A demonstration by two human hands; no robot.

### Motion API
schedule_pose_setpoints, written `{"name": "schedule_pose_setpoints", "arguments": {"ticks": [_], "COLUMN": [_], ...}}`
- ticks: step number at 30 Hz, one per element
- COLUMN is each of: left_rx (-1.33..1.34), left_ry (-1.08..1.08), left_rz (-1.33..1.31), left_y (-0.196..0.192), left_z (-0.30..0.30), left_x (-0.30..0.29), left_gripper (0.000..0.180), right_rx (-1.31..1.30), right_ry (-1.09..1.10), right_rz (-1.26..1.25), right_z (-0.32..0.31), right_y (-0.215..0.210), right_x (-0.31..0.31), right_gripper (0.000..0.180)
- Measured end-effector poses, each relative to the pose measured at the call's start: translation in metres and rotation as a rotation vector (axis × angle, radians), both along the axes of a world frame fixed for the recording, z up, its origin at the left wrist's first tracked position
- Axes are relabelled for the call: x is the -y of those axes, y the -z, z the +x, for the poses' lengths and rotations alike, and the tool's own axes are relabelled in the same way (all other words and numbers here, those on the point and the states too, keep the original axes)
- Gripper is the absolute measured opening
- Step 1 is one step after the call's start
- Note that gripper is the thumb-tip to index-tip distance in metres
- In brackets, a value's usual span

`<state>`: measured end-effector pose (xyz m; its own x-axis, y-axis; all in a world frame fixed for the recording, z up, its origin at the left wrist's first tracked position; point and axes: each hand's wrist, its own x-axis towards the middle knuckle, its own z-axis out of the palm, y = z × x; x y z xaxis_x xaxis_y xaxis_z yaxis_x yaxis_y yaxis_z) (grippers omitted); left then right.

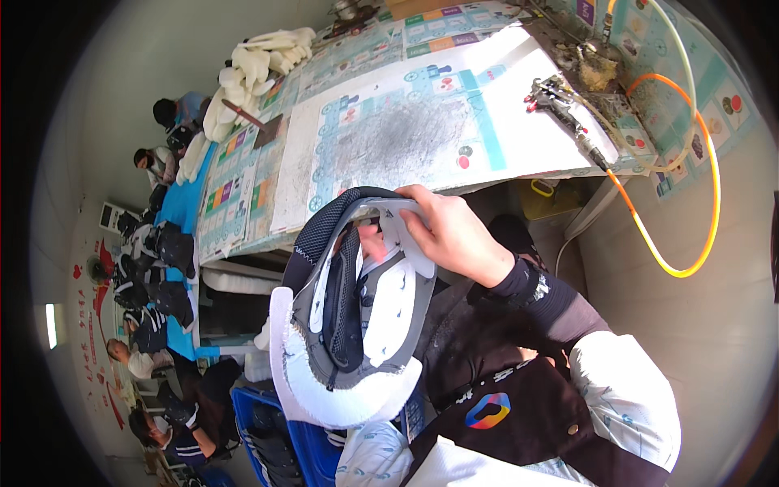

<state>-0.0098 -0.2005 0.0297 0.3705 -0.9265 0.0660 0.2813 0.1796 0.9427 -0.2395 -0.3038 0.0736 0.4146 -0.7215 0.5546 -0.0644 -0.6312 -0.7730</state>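
Shoe upper (349,325), grey and white, hangs below my right hand (454,235), whose grip is clenched on its collar, lifted off the bench (519,138) beyond, probably to see inside. Left hand's grip I cannot tell; it's hidden.

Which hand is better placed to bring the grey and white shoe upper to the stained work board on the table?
The right hand, probably. It grips the top of the grey and white shoe upper, just in front of the stained work board. The left hand is not visible.
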Motion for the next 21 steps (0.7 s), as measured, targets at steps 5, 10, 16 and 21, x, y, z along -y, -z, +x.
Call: {"name": "schedule_pose_setpoints", "arguments": {"ticks": [5, 10, 16, 21], "left_rx": [0.058, 0.118, 0.683, 0.542], "left_ry": [-0.136, -0.054, -0.019, 0.314], "left_rz": [-0.21, -0.163, 0.045, 0.244], "left_y": [-0.041, -0.072, -0.072, -0.082], "left_z": [0.022, 0.01, 0.04, 0.03], "left_x": [0.056, 0.164, 0.297, 0.34], "left_gripper": [0.046, 0.049, 0.017, 0.02], "right_rx": [0.117, 0.366, 0.422, -0.329], "right_ry": [0.211, 0.221, -0.269, 0.455], "right_rz": [0.286, 0.736, 1.175, 0.129], "right_z": [-0.015, -0.008, -0.019, -0.103], "right_y": [0.008, 0.025, 0.035, 0.037], "right_x": [0.028, 0.038, 0.076, 0.126], "right_gripper": [0.028, 0.03, 0.042, 0.04]}}
